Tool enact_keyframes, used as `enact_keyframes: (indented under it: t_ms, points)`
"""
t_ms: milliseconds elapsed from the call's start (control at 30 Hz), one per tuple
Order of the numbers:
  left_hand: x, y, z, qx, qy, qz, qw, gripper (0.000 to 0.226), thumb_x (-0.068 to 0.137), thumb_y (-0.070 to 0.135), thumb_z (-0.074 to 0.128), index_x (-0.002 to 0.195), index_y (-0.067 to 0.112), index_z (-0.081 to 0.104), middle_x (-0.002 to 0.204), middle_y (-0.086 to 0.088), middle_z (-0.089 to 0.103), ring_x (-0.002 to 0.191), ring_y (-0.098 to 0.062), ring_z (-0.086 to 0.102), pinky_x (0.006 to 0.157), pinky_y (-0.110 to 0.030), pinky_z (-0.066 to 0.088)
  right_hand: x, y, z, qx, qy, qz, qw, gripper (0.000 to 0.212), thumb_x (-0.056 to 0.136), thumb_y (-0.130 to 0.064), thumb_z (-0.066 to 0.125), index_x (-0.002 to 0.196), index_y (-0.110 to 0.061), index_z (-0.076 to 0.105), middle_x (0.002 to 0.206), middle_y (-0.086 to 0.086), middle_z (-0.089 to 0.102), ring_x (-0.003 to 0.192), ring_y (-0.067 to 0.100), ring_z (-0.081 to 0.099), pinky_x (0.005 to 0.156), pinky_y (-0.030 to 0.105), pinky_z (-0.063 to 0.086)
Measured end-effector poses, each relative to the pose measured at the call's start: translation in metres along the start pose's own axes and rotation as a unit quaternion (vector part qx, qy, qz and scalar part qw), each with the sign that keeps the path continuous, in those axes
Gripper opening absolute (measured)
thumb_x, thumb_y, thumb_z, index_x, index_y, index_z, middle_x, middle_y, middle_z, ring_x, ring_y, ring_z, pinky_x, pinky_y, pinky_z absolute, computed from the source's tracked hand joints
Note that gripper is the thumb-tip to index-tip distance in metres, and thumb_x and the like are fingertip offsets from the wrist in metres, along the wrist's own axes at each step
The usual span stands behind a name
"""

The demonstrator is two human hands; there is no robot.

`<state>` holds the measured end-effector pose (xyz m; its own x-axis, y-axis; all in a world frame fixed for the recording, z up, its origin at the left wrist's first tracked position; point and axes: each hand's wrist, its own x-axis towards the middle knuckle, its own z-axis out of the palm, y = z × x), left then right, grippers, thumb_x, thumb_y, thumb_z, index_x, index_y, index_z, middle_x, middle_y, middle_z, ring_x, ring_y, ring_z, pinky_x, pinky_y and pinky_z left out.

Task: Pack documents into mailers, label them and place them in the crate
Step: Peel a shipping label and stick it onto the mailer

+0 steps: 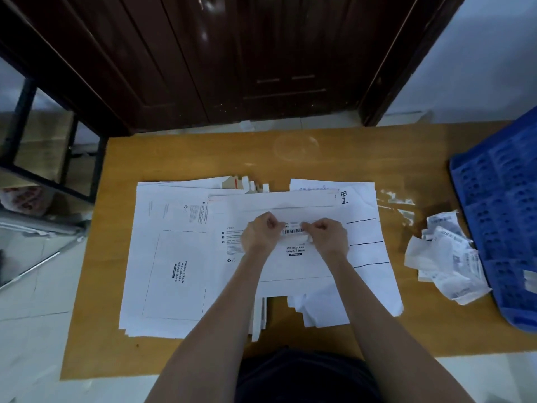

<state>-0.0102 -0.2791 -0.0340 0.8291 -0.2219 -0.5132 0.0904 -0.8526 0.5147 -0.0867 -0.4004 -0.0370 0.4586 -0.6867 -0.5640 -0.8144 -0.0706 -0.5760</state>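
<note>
Bare forearms reach fwd from bottom of frame over the wooden tabletop (319, 158), w/ a dark garment at the near edge between them. Left hand (259, 232) and right hand (328, 237) sit close together at centre, both w/ fingers curled, each pinching one end of a small barcode label (293, 230) stretched between them; label is right at or just above the face of the top mailer (279, 266), can't tell if it's touching yet. That white mailer lies flat, landscape, its flap edge at the far side, printed "sto express waybill here" just below the label. To its left, partly under it, a stack of empty mailers (171, 257) lies turned sideways, printed text "Please attach sto express waybill here" running vertically. To the right, partly under the top mailer, a pile of white sheets (374, 251) w/ hand-drawn black lines and a handwritten character near the far corner. Further right, well apart from the hands, crumpled label backings (447, 257) lie in a heap beside the blue crate (502, 216), which sits at the right edge of the tabletop, partly out of frame. Dark wood door (247, 53) behind; black metal frame (43, 158) at left on pale floor.
</note>
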Motion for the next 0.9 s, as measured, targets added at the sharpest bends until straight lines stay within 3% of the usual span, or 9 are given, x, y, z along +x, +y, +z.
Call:
enact_keyframes:
  t_ms: [133, 633, 900]
  points:
    - [0.005, -0.003, 0.003, 0.023, 0.012, 0.006, 1.0, 0.016, 0.088, 0.041, 0.06, 0.081, 0.027, 0.058, 0.085, 0.005, 0.07, 0.083, -0.018, 0.064, 0.066, -0.026, 0.046, 0.001, -0.001, 0.003, -0.021, -0.002, 0.014, 1.0, 0.026, 0.079, -0.044, 0.068, 0.076, -0.018, 0.067, 0.073, -0.001, 0.07, 0.074, 0.018, 0.065, 0.06, 0.023, 0.041]
    - [0.012, -0.001, 0.01, 0.07, 0.009, -0.011, 0.997, 0.013, 0.089, 0.037, 0.058, 0.081, 0.026, 0.058, 0.086, 0.004, 0.068, 0.082, -0.019, 0.064, 0.061, -0.025, 0.043, 0.009, 0.001, 0.008, -0.018, -0.007, 0.04, 0.999, 0.028, 0.08, -0.044, 0.068, 0.068, -0.02, 0.061, 0.074, 0.0, 0.071, 0.076, 0.02, 0.066, 0.057, 0.022, 0.038]
    - [0.012, 0.002, 0.013, 0.086, 0.013, -0.022, 0.996, 0.014, 0.09, 0.035, 0.056, 0.081, 0.025, 0.057, 0.088, 0.002, 0.068, 0.081, -0.02, 0.063, 0.063, -0.025, 0.042, 0.012, 0.003, 0.011, -0.044, -0.007, 0.041, 0.998, 0.029, 0.08, -0.048, 0.067, 0.075, -0.019, 0.067, 0.075, -0.002, 0.071, 0.075, 0.02, 0.065, 0.061, 0.023, 0.042]
